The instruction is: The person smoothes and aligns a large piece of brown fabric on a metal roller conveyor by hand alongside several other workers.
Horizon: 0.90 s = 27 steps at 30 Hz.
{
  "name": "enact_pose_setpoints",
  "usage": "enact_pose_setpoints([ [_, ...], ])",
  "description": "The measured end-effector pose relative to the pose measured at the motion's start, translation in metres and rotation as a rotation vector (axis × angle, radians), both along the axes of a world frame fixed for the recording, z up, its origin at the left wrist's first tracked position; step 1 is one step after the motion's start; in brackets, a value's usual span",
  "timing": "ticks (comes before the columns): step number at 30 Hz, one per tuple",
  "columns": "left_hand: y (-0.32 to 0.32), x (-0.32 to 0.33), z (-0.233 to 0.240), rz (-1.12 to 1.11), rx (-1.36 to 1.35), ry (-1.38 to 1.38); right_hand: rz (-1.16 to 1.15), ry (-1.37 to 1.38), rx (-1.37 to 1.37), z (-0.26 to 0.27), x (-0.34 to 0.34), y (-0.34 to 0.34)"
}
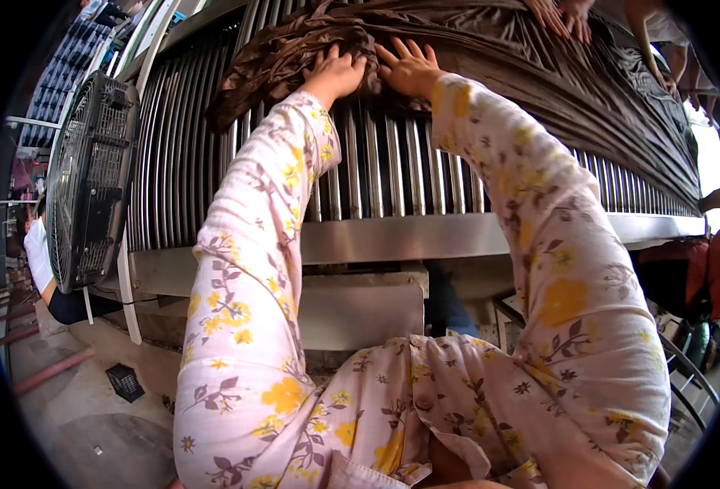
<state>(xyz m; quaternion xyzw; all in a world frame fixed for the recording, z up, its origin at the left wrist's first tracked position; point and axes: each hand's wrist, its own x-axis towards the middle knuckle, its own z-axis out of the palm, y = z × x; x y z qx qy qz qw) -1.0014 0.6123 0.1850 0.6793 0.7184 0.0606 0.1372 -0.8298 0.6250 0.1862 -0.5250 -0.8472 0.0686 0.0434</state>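
Dark brown cloth (488,58) lies over a bed of shiny parallel metal rollers or bars (396,165). Bunched folds gather at its left part, while the right part is stretched out in long creases. My left hand (335,74) presses on the bunched folds with its fingers apart. Just to its right, my right hand (410,70) rests flat on the cloth, fingers spread. Neither hand visibly pinches the fabric. Both arms reach forward in floral sleeves over the near metal rail (402,238).
Another person's hands (561,17) touch the cloth at the far side, with more arms at the upper right. A large black fan (94,183) stands by the left end. A person in white (39,253) is beyond it. A black plastic basket (125,382) sits on the floor.
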Motion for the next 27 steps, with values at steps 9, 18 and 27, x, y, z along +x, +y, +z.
enact_pose_setpoints([
  [9,-0.193,0.050,0.043,-0.457,-0.233,0.080,0.297,-0.117,-0.185,0.012,0.091,-0.182],
  [18,-0.147,0.045,0.034,-0.436,-0.045,0.002,0.202,-0.078,-0.035,0.016,0.083,-0.154],
  [27,0.021,0.043,0.006,-0.106,0.125,0.017,-0.096,-0.077,0.160,-0.012,0.050,0.012],
])
